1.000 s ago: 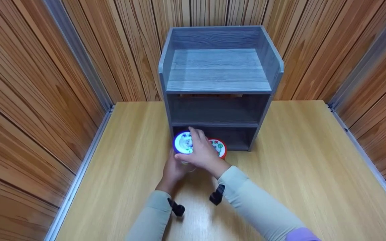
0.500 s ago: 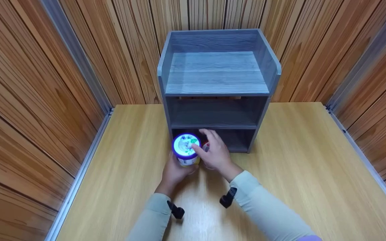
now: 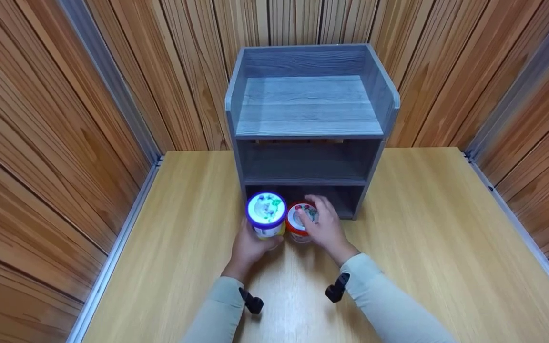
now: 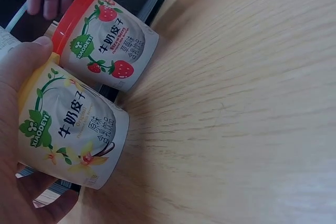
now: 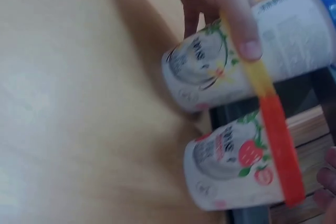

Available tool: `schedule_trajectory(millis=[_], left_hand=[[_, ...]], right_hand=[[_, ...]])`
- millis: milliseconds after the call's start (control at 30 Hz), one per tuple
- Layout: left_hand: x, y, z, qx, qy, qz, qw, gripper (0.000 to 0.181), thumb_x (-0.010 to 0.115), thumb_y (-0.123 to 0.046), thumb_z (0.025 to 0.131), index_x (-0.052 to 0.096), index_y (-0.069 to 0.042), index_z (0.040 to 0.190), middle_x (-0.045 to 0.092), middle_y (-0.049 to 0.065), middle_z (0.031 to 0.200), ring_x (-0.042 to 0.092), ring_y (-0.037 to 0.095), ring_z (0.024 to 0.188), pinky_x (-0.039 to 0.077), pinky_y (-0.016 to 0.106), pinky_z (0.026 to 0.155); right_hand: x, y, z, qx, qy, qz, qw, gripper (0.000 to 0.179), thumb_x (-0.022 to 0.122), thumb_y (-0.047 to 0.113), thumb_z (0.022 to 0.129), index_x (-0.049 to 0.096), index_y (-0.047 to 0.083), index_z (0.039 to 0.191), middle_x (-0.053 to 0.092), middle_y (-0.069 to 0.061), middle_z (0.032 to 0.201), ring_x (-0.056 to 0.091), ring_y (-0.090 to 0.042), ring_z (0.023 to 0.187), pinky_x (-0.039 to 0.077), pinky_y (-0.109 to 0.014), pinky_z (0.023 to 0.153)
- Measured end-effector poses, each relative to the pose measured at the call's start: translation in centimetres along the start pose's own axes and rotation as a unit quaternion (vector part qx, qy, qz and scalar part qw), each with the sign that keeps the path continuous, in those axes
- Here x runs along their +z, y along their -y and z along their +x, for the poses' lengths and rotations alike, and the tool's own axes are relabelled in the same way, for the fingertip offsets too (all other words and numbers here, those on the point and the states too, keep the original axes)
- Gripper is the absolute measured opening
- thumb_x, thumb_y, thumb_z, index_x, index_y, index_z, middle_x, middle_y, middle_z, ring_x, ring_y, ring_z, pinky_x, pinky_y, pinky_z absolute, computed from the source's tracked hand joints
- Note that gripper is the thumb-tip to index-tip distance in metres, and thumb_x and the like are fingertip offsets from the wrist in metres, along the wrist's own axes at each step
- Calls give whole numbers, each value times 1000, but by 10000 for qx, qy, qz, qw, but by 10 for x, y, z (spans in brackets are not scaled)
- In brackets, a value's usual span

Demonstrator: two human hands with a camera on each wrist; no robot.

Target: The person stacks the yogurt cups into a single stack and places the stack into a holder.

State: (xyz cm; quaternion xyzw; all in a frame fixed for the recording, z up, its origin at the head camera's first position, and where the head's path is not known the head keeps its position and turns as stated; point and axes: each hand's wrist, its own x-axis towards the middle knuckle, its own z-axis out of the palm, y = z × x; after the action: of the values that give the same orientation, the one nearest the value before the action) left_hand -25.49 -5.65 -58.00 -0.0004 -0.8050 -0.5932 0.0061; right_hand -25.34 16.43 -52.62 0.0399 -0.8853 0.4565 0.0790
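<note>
My left hand (image 3: 250, 243) grips a yellow-lidded cup (image 4: 79, 124) with a vanilla flower print, its thumb on the yellow lid's edge. Stacked upright on that cup is another with a blue lid (image 3: 266, 208) and white side, its lid glowing brightly. Close on the right stands a red-lidded cup (image 4: 110, 40) with strawberries printed on it, its lid rim right at the yellow one in the right wrist view. My right hand (image 3: 327, 228) hovers at the far right side of the red lid (image 5: 283, 150), fingers loosely spread and overlapping it in the head view.
A grey wooden shelf unit (image 3: 310, 105) with a top tray and two lower compartments stands just behind the cups. The cups rest on a light wooden table (image 3: 422, 228). Wood-panelled walls (image 3: 55, 105) enclose the table on the left, right and back.
My right hand has come off the blue-lidded cup and moved right to the red-lidded cup, uncovering both lids. My left hand keeps its hold on the yellow-lidded cup.
</note>
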Motion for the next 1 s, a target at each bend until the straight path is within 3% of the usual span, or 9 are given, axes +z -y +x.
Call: schedule_trajectory(millis=[167,500,700,1000], left_hand=[[0,-2,-1,-21,-10,122,9999,113,96,-35,64,28,-29,155,45,0,151,44,28,140,37,55,113],[1,-1,-1,-107,-2,44,9999,112,96,-32,66,27,-31,155,44,-1,152,42,27,141,37,54,114],[1,-1,0,-27,-35,35,10000,113,96,-34,65,28,-31,155,44,-1,152,42,27,141,37,54,114],[0,0,-1,56,-13,1,10000,113,96,-34,66,28,-28,156,45,0,151,43,28,140,35,54,115]], right_hand=[[0,-16,0,83,-18,-161,9998,66,69,51,92,48,17,144,43,-9,150,43,-30,135,42,-50,111],[8,-42,-4,601,316,-390,9969,99,78,59,81,30,13,156,36,-13,152,43,-33,135,41,-53,111],[10,-45,-5,690,355,-158,9969,104,80,58,79,28,14,157,36,-13,153,43,-34,136,42,-53,110],[16,-51,-6,814,543,633,9932,116,85,61,71,20,18,158,37,-11,154,42,-32,137,38,-54,113]])
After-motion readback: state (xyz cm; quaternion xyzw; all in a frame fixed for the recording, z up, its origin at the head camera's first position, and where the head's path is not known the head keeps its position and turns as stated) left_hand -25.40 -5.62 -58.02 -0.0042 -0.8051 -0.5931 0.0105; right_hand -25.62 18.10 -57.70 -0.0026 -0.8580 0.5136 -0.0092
